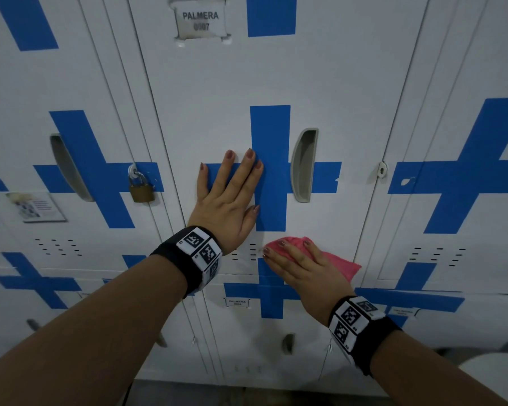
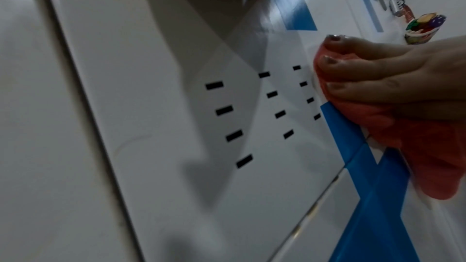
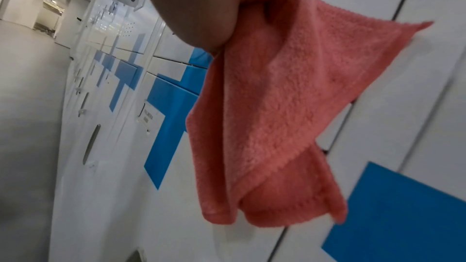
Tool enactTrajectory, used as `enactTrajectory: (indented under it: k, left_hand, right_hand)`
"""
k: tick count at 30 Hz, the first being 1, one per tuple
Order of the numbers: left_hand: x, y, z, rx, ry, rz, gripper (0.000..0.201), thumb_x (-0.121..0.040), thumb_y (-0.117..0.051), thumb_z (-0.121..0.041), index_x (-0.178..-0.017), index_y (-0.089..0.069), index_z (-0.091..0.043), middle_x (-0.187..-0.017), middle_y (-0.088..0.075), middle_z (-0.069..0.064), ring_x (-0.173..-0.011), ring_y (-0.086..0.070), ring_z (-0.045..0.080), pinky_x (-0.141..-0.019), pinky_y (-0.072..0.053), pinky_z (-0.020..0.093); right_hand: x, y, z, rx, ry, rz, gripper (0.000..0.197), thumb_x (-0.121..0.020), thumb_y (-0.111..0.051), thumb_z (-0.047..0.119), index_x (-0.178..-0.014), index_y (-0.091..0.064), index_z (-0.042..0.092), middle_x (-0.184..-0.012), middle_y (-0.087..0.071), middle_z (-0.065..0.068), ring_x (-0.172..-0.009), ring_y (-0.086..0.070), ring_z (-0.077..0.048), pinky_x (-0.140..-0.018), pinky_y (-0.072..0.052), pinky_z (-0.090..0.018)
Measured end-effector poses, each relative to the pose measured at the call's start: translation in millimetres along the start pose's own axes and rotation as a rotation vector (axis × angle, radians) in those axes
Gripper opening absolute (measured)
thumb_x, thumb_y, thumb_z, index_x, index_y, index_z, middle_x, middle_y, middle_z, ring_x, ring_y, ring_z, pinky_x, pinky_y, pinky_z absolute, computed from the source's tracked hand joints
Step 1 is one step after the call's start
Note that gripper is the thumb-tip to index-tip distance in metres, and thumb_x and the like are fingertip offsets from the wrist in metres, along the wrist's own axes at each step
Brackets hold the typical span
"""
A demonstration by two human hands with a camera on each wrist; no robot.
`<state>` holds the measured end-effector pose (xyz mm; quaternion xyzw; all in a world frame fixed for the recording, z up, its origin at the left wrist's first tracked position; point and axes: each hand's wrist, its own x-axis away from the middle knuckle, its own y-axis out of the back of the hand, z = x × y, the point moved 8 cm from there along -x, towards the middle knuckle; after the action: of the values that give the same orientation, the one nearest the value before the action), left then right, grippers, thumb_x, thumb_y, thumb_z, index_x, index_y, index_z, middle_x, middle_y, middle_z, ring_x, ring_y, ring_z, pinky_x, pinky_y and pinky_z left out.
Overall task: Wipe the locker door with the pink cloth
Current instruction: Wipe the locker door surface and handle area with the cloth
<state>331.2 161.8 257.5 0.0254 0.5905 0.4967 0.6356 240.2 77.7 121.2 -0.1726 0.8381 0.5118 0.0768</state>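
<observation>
The white locker door (image 1: 217,98) carries a blue tape cross and fills the middle of the head view. My left hand (image 1: 232,194) lies flat on it with the fingers spread, over the left arm of the cross. Lower and to the right, my right hand (image 1: 299,265) presses the pink cloth (image 1: 340,263) against the door's bottom part, beside the vent slots. In the left wrist view the fingers (image 2: 378,79) lie over the bunched cloth (image 2: 416,146). The right wrist view shows the cloth (image 3: 290,97) gathered under the hand (image 3: 201,3), its loose end hanging.
A recessed handle (image 1: 304,165) sits right of the cross. The neighbouring door on the left has a brass padlock (image 1: 141,187). A name label (image 1: 200,20) is at the door's top. More lockers continue below (image 1: 276,332) and to both sides.
</observation>
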Motion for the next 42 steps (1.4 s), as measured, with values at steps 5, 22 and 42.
enactTrajectory:
  k: [5, 22, 42]
  left_hand:
    - [-0.1, -1.1, 0.5, -0.004, 0.007, 0.006, 0.075, -0.091, -0.038, -0.04, -0.149, 0.006, -0.019, -0.157, 0.003, 0.0, -0.142, 0.021, 0.022, -0.112, 0.012, 0.051]
    - [-1.2, 2.4, -1.1, 0.012, 0.018, 0.038, 0.073, -0.091, -0.042, -0.038, -0.149, -0.005, -0.015, -0.157, -0.008, 0.007, -0.143, 0.001, 0.031, -0.11, 0.01, 0.053]
    - [-1.2, 2.5, -1.2, 0.018, 0.023, 0.042, 0.073, -0.091, -0.043, -0.037, -0.149, -0.005, -0.016, -0.157, -0.009, 0.006, -0.143, 0.001, 0.03, -0.111, 0.005, 0.055]
  right_hand:
    - [20.2, -5.6, -9.8, -0.031, -0.043, 0.021, 0.093, -0.063, -0.067, 0.009, -0.145, -0.024, 0.016, -0.151, -0.025, -0.001, -0.139, -0.02, -0.027, -0.113, 0.001, -0.048]
    - [-11.4, 36.3, -23.7, -0.139, -0.301, -0.004, 0.138, -0.041, -0.084, 0.029, -0.147, 0.003, 0.017, -0.155, 0.001, 0.003, -0.142, 0.007, -0.03, -0.112, 0.011, -0.049]
    - [-23.0, -0.6, 23.9, 0.097, 0.04, 0.182, 0.077, -0.089, -0.029, 0.019, -0.143, 0.027, 0.018, -0.142, 0.04, -0.001, -0.127, 0.042, -0.028, -0.1, 0.031, -0.054]
